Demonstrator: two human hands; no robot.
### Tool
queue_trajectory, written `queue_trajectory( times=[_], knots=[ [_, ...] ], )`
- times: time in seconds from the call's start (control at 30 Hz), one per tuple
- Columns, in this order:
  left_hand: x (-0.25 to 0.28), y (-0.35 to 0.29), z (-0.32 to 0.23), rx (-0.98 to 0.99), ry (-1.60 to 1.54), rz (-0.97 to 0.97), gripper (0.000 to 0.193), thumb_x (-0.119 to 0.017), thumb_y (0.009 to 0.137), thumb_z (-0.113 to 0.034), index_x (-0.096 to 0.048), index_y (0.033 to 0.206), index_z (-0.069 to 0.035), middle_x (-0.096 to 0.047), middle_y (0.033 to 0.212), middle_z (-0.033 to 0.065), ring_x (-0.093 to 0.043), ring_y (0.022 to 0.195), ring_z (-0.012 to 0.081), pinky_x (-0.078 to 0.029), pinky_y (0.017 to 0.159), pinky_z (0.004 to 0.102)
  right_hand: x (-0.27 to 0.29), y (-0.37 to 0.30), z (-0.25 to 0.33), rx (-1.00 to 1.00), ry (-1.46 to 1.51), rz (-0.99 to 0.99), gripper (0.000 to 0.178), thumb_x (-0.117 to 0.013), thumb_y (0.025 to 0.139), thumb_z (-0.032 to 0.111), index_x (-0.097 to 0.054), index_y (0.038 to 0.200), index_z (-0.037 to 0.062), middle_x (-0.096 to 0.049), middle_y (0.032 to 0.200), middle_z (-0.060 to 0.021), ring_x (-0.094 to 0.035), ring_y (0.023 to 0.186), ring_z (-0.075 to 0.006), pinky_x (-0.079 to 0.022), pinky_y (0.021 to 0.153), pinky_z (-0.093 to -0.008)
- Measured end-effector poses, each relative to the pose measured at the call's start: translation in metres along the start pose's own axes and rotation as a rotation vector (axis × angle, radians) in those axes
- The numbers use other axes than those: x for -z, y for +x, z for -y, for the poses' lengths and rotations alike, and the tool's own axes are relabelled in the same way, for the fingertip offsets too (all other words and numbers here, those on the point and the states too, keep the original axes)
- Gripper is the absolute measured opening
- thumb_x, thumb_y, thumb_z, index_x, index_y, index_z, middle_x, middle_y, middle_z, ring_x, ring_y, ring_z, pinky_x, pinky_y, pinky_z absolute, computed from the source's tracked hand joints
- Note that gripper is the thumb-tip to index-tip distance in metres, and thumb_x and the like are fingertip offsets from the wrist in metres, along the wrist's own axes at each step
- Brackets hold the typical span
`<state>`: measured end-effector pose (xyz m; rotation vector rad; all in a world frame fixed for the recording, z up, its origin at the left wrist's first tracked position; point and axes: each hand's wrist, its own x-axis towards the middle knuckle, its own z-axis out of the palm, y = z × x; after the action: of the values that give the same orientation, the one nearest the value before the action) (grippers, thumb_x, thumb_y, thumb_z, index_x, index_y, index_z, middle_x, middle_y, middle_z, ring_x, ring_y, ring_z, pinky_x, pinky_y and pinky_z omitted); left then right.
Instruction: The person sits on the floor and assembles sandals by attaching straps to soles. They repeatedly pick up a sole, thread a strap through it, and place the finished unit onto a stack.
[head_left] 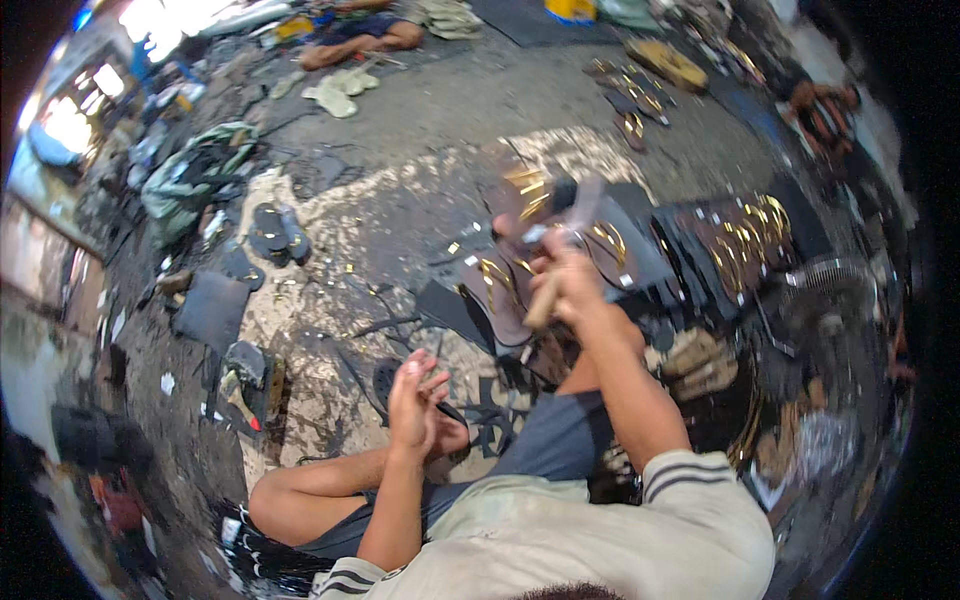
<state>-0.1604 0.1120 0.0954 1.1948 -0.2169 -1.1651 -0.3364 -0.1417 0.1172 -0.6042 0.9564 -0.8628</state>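
Note:
My right hand (568,285) is wrapped round a wooden-handled tool (543,303), raised over the sandals in front of me. The tool's far end is smeared by motion, so its kind is unclear. Just beyond it, a sandal with gold straps (530,190) is blurred too. Beneath the right hand lie brown soles with gold straps (492,285). My left hand (412,405) is lifted above my folded legs, palm turned inward and fingers apart. Near its fingertips is a thin dark sliver that I cannot make out; nothing is clearly held.
A row of gold-strapped sandals (745,240) stands at the right. Left of me are a dark flat sheet (212,308) and a brush (238,398). Dark scraps lie on the worn mat (300,345). Another person's legs (365,40) show at the far side.

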Motion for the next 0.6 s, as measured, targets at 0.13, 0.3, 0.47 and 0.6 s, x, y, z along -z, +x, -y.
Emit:
queue_trajectory(
  times=[0.13,0.3,0.47,0.6],
  knots=[
    [-0.027,0.065,0.049,0.044,0.204,-0.022,0.072,-0.064,0.093,-0.044,-0.039,0.147,-0.003,-0.053,0.137,0.0121,-0.052,0.121,0.0209,-0.043,0.092,0.0357,-0.005,-0.02,0.043,0.351,0.108,0.019,0.032,-0.062,0.098,0.03,-0.058,0.117,0.0046,-0.068,0.095,-0.0069,-0.056,0.065,-0.0088,-0.049,0.05,-0.0244],
    [-0.056,0.134,0.093,0.316,0.297,0.064,0.094,-0.073,0.088,-0.04,-0.022,0.148,0.012,-0.048,0.141,0.0267,-0.05,0.128,0.0303,-0.04,0.106,0.043,0.028,-0.062,-0.001,0.25,-0.278,0.039,0.035,-0.062,0.098,0.024,-0.055,0.125,0.0034,-0.066,0.093,-0.0071,-0.056,0.063,-0.0097,-0.049,0.05,-0.0252],
    [-0.073,0.161,0.097,0.249,0.041,0.204,0.053,-0.072,0.089,-0.032,-0.056,0.129,-0.002,-0.065,0.115,0.0109,-0.064,0.102,0.022,-0.051,0.089,0.0379,0.071,-0.101,-0.041,0.179,-0.39,-0.125,0.028,-0.063,0.094,0.012,-0.05,0.118,0.0063,-0.06,0.087,-0.0042,-0.055,0.063,-0.011,-0.049,0.053,-0.0254],
    [-0.084,0.168,0.091,-0.021,0.118,0.19,0.046,-0.072,0.09,-0.025,-0.056,0.127,-0.002,-0.066,0.114,0.0088,-0.063,0.099,0.0179,-0.052,0.087,0.0353,0.051,-0.103,-0.048,0.148,-0.401,-0.035,0.028,-0.064,0.092,0.009,-0.049,0.116,0.0076,-0.057,0.085,-0.0027,-0.054,0.064,-0.0108,-0.05,0.054,-0.0262]
  ],
)
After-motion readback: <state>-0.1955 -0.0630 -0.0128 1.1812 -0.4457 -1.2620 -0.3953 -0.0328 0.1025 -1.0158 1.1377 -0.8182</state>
